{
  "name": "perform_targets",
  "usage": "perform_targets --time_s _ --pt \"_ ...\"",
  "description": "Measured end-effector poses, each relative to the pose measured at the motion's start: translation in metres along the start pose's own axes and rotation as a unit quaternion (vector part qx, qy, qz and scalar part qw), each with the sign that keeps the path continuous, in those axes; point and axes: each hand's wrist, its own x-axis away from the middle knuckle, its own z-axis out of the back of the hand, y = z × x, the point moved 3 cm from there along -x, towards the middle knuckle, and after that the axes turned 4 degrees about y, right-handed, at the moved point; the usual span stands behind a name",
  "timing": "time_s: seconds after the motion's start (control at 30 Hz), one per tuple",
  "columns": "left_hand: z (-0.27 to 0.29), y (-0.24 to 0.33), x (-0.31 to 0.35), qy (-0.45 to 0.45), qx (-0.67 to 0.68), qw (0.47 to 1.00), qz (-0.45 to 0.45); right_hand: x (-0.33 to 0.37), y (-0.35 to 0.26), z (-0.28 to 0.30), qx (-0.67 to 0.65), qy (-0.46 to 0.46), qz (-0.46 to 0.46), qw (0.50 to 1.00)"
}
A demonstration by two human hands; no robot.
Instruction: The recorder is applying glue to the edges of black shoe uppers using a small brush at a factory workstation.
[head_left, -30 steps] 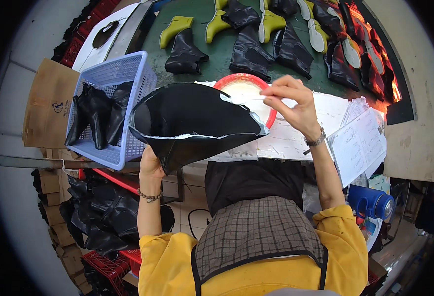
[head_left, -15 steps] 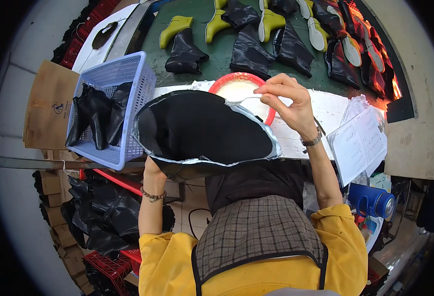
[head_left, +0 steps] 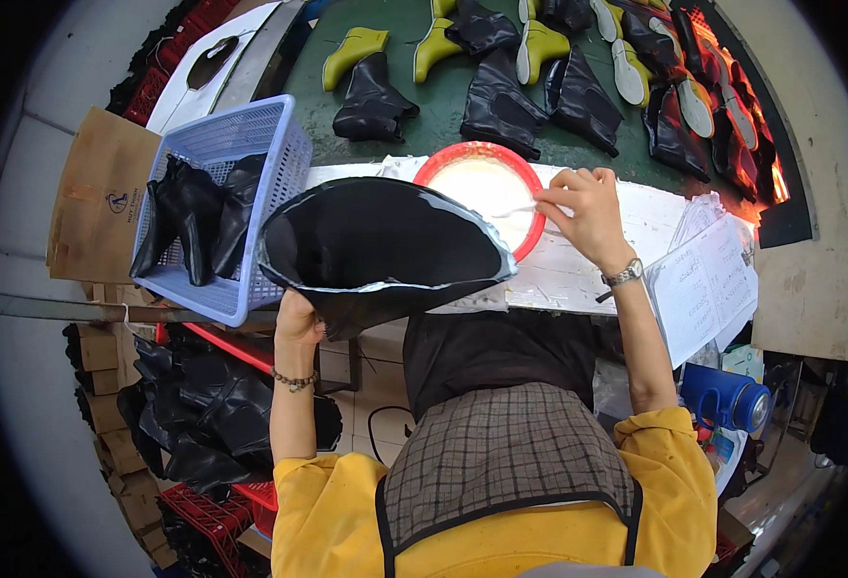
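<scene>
Left hand [head_left: 299, 316] is clutching black boot [head_left: 385, 231] at eight o'clock, likely leaving rim reachable; right hand [head_left: 587, 214] is pinching white stick [head_left: 517, 209] over bowl [head_left: 477, 148] at two.

Wall [head_left: 39, 212], pale, seamed, is set at 9 o'clock; a grey rail [head_left: 39, 306] is seen before it. Table [head_left: 436, 120], green-topped, is placed at 12 o'clock, fronted by a worn white board [head_left: 657, 207] toward 2 o'clock. Orange-red light [head_left: 779, 181] is cast between 2 and 3 o'clock. Beige panel [head_left: 809, 301] is sited at 3 o'clock. Floor [head_left: 378, 364], pale, is glimpsed toward 7 o'clock.
</scene>
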Motion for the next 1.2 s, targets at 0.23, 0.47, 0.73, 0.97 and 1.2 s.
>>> perform_targets --time_s 0.23,0.47,0.73,0.97,1.2 --pt "-0.069 0.011 0.018 0.076 -0.118 0.989 0.042 -0.022 -0.024 0.028 -0.137 0.079 -0.012 0.987" --pt "-0.08 0.006 0.02 0.087 -0.04 0.995 0.014 -0.039 -0.046 0.041 -0.18 0.102 0.046 0.977" --pt "-0.063 -0.013 0.012 0.011 -0.108 0.991 0.073 -0.047 -0.051 0.037 -0.211 0.066 0.052 0.974" --pt "-0.11 -0.009 0.02 -0.05 -0.198 0.953 0.223 -0.066 -0.048 0.042 -0.227 0.01 0.102 0.968" --pt "-0.154 -0.022 0.025 -0.08 -0.221 0.917 0.323 -0.091 -0.057 0.035 -0.197 -0.052 0.193 0.96"
